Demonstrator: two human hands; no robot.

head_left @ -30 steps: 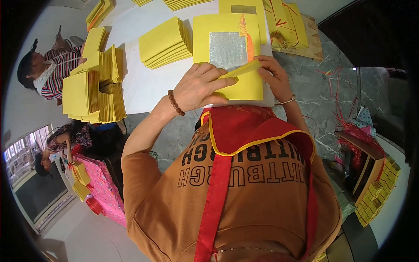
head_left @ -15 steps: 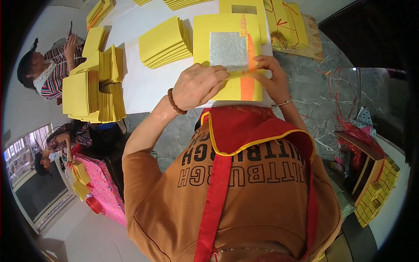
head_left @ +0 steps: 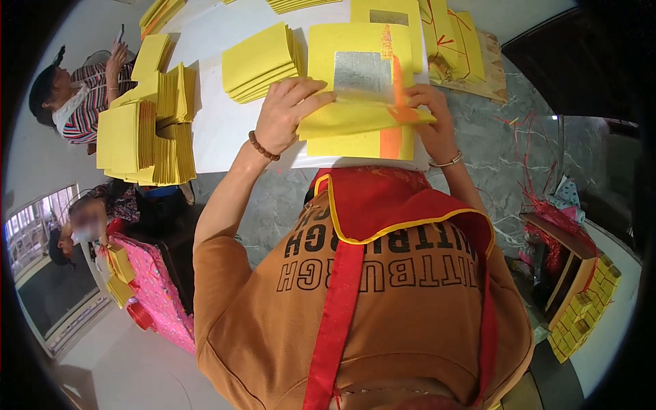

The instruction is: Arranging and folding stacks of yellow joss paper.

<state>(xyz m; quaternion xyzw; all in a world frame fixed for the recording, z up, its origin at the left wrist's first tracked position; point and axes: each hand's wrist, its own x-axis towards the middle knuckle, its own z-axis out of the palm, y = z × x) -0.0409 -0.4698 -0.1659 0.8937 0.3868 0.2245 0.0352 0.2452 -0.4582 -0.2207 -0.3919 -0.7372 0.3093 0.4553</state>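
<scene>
A yellow paper sheet (head_left: 359,121) is bent into a loose roll at its near side, lifted a little off the paper beneath. My left hand (head_left: 290,113) grips the roll's left end, fingers curled over its far edge. At the other end my right hand (head_left: 432,117) pinches the paper beside an orange band. Under the roll lies a yellow sheet (head_left: 321,48) with a silver square (head_left: 362,74) and an orange stripe (head_left: 387,41). A folded stack of yellow paper (head_left: 260,65) rests to the left of it on the white table (head_left: 222,137).
More yellow stacks (head_left: 126,137) stand at the table's left edge. Tied yellow bundles (head_left: 454,44) sit on a board at the far right. Beyond the table's left side, one person (head_left: 96,99) raises a phone; another (head_left: 113,208) is by a pink-covered table (head_left: 157,283).
The near part of the sheet has risen and curled into a thicker roll. My left hand has moved left to its end; my right hand has shifted slightly right.
</scene>
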